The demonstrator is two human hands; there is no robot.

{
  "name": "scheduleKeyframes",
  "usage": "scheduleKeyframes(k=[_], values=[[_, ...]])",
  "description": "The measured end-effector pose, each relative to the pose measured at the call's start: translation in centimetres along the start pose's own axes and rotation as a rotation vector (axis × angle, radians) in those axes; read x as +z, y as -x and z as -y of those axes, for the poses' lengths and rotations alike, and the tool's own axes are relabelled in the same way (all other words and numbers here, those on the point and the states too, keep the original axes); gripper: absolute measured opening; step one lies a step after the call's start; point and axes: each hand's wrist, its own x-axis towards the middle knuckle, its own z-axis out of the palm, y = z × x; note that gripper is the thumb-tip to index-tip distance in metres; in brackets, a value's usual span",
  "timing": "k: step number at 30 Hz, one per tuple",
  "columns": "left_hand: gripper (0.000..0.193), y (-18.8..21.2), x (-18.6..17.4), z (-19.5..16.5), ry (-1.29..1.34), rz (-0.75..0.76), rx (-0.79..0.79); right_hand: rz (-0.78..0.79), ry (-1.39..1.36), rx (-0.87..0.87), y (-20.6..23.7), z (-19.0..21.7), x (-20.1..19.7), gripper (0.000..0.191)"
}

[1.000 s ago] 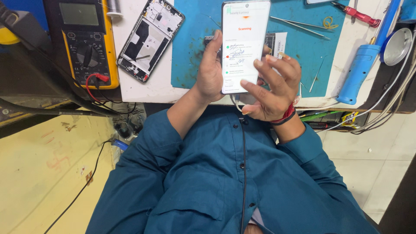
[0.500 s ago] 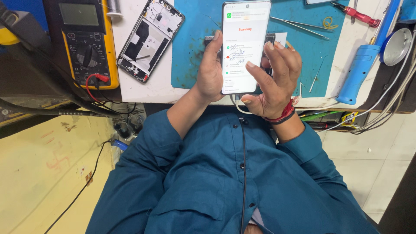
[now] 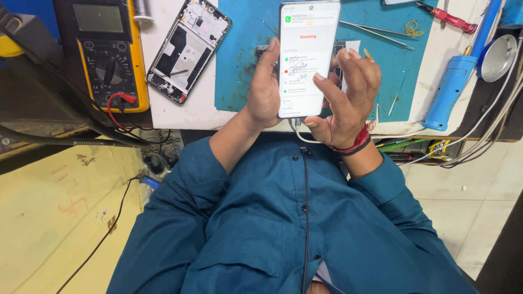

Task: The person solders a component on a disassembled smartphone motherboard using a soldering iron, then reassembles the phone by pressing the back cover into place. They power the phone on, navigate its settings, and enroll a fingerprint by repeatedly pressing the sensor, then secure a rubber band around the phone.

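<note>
Blue mat (image 3: 239, 65) beneath, both hands grip white smartphone (image 3: 308, 54) (lit screen), opened phone (image 3: 188, 49), multimeter (image 3: 109, 54) leftward.

Both hands (image 3: 305, 92) hold a lit smartphone (image 3: 308, 49) over the blue mat (image 3: 239, 65)
</note>
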Motion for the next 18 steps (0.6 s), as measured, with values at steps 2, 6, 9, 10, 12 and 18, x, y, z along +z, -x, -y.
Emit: scheduleKeyframes(k=[2, 6, 9, 10, 12, 18], values=[[0.073, 0.00, 0.02, -0.01, 0.003, 0.015, -0.005, 0.002, 0.002, 0.004, 0.05, -0.03, 0.02, 0.068], [0.074, -0.03, 0.00, 0.01, -0.009, 0.023, -0.001, 0.013, 0.010, 0.010, 0.22, -0.13, 0.16, 0.070], [0.075, -0.05, -0.11, 0.09, -0.038, 0.003, -0.010, 0.016, 0.017, 0.018, 0.28, -0.23, 0.40, 0.074], [0.074, -0.06, -0.15, 0.16, -0.048, 0.007, -0.011, 0.017, 0.019, 0.021, 0.29, -0.26, 0.45, 0.076], [0.074, -0.01, -0.25, 0.26, -0.055, 0.024, -0.012, 0.021, 0.022, 0.033, 0.30, -0.23, 0.52, 0.078], [0.074, 0.00, -0.47, 0.48, -0.032, 0.024, -0.027, 0.058, 0.049, 0.062, 0.17, -0.17, 0.51, 0.080]])
